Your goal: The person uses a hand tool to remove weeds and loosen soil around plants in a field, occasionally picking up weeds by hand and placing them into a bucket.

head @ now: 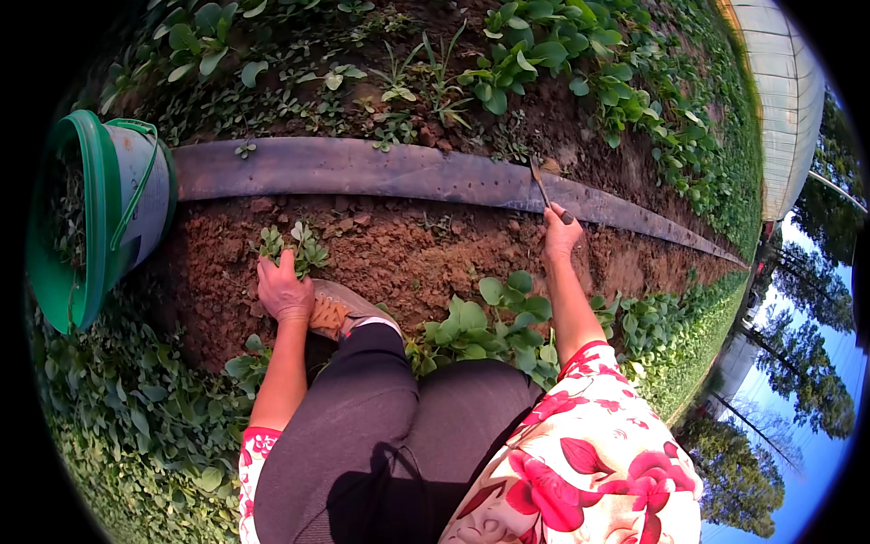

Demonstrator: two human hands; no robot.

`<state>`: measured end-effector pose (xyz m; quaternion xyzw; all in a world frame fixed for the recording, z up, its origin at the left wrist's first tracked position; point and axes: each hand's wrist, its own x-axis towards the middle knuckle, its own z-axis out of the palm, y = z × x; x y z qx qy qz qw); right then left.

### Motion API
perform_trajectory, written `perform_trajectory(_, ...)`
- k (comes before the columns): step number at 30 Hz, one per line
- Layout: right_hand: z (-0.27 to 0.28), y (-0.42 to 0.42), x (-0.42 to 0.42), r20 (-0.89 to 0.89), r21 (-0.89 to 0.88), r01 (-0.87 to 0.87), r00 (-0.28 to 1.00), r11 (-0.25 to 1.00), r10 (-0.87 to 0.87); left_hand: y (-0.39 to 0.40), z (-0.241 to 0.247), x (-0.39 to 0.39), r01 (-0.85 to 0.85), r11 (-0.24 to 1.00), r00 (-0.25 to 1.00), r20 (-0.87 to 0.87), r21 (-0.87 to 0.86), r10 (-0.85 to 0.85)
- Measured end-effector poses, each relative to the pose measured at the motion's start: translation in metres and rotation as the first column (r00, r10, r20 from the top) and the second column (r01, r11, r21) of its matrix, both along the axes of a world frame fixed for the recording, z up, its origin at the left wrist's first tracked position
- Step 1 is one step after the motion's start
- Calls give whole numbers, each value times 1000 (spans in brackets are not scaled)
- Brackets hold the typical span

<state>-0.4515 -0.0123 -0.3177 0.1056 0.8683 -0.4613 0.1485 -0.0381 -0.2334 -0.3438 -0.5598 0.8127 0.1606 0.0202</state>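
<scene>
Small leafy green plants [310, 250] are bunched in my left hand [284, 289], just above the reddish-brown soil [380, 258] and beside my shoe [336, 309]. My right hand [561, 234] grips the handle of a small hand tool [540, 182]. Its narrow metal end reaches across a flat dark irrigation strip [353, 168], near the strip's far edge. Farther left, a green-rimmed bucket [146, 183] lies tipped toward the left, with pulled greenery [68, 211] inside it.
Broad-leaved plants [503, 316] grow close to my knees, and a denser row [564, 44] stands across the strip. Low weeds [326, 102] cover soil at the top. A plastic-covered greenhouse [778, 102] and trees [795, 360] appear at the right.
</scene>
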Motion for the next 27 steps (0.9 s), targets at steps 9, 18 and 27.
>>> perform_trajectory(9, 8, 14, 43, -261, 225, -284, 904, 932, 338, 1, 0, 0, -15, 1000, 1000, 9, 14, 15)
perform_trajectory(18, 70, -4, 65, -175, 312, -338, 898, 888, 403, 1, 3, -1, 6, 1000, 999, 39, 7, -6)
perform_trajectory(27, 52, -65, 134, -62, -1, -385, 921, 923, 384, 3, -8, 3, 6, 1000, 1000, 24, -18, -6)
